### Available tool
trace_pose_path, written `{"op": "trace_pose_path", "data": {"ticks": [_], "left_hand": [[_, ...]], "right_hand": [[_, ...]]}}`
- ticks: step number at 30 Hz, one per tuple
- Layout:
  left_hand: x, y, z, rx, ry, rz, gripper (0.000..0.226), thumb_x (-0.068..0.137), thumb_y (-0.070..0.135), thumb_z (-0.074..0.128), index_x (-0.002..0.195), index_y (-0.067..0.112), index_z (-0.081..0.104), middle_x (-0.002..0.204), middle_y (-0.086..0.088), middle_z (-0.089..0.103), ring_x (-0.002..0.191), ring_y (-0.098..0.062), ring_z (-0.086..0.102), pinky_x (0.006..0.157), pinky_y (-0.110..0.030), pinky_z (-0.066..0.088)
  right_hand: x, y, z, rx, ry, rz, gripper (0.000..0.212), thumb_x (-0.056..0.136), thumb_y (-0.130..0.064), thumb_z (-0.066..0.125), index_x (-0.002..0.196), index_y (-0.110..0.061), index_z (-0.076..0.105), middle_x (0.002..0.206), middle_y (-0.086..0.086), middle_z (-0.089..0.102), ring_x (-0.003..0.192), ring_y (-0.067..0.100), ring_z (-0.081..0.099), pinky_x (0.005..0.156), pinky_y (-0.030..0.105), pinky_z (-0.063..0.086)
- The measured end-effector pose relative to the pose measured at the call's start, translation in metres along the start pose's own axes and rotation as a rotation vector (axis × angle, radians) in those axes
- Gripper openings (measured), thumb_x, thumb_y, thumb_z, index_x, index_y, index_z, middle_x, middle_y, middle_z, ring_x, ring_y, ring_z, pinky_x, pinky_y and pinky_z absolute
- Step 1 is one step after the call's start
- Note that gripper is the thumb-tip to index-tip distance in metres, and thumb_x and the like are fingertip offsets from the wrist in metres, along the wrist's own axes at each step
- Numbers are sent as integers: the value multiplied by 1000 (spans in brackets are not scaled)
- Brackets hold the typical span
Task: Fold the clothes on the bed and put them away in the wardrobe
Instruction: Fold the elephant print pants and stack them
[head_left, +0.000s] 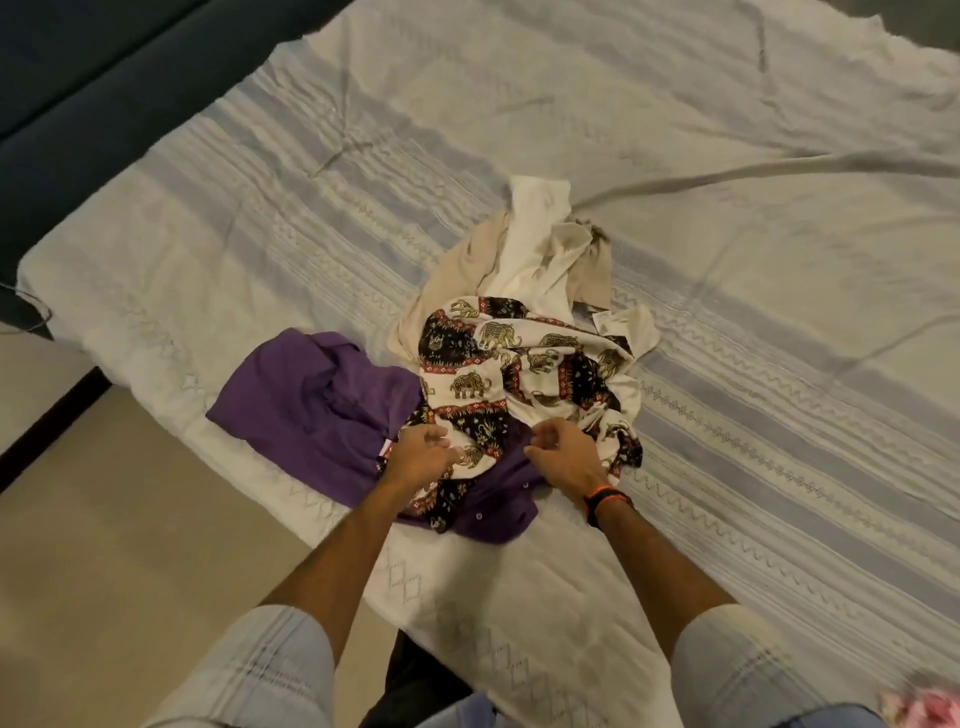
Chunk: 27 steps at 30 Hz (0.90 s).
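The purple shirt (317, 410) and elephant-print garment (519, 374) are piled unfolded at frame centre on the bed (727, 260). The left hand (421, 452) is held loosely open above them. The right hand (563, 452) is curled; what it grips cannot be told.

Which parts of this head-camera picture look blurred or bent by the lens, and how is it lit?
Head view: warm, dim, even light without glare; the wide lens bows the bed edges; the pink cloth at the lower right corner is smeared; the elephant-print garment stays fairly sharp.

Bed (727, 260) with striped cream cover, purple shirt (311, 400), elephant-print garment (519, 374), beige clothes (540, 249) heaped on it
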<state>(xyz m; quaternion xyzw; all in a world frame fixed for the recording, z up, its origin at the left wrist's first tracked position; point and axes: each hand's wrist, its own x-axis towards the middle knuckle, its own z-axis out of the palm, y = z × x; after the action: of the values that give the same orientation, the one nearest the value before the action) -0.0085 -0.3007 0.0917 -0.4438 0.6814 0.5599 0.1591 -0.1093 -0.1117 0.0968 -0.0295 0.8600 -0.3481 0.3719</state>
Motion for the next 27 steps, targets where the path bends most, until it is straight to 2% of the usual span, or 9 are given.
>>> {"op": "trace_pose_path", "data": {"ticks": [6,11,13,15,17,19,22,24,27], "left_hand": [[89,16,-15,55,-41,-40,42,84,14,75,121,5,59,114,-9,64,106,-22,62,96,-39,52],[146,20,-25,110,-13,-89,46,82,20,77,123,12,59,120,-5,64,110,-19,60,102,-37,48],[169,22,-26,123,7,-108,49,83,19,76,128,11,58,122,-5,63,110,-19,59,98,-31,46],[180,24,-28,115,51,-112,54,82,17,76,132,12,56,127,-4,60,110,-18,58,92,-26,44],[194,25,-27,101,74,-128,55,81,14,76,132,13,55,126,-2,58,104,-15,56,88,-24,44],[204,21,-24,63,44,-162,55,79,13,77,130,16,55,126,-2,57,104,-16,58,93,-28,49],[210,20,-20,9,-12,-185,55,76,17,80,126,23,57,122,-6,64,105,-25,65,95,-41,54],[209,19,-17,-6,-23,-183,53,76,20,80,124,24,58,116,-8,67,102,-27,67,90,-39,56],[200,29,-14,-48,-6,-181,48,81,26,77,124,22,56,110,-9,67,82,-20,64,73,-34,54]], "right_hand": [[67,-19,21,-66,-25,43,36,87,-19,69,120,-9,59,104,3,69,102,20,64,91,31,50],[116,-34,37,-106,-63,70,42,88,-22,69,126,-8,56,118,5,66,110,23,62,92,30,48],[136,-39,44,-106,-71,70,46,87,-22,69,129,-8,55,126,7,62,115,24,59,96,30,46],[148,-43,49,-102,-92,49,48,83,-27,71,128,-16,57,127,10,60,111,24,60,101,36,48],[164,-42,56,-116,-138,31,46,79,-33,71,124,-26,60,125,12,60,100,22,62,99,42,51],[173,-42,62,-112,-196,37,47,82,-33,71,127,-27,60,127,1,57,107,20,59,102,40,49],[175,-44,68,64,-250,105,43,86,-25,72,128,-19,62,114,-4,61,105,17,60,100,39,50],[167,-47,66,216,-232,120,31,85,-24,75,114,-17,66,102,0,69,89,15,65,85,36,56],[153,-52,60,398,-176,111,19,82,-21,80,92,-14,64,81,5,69,71,18,62,70,34,51]]}}
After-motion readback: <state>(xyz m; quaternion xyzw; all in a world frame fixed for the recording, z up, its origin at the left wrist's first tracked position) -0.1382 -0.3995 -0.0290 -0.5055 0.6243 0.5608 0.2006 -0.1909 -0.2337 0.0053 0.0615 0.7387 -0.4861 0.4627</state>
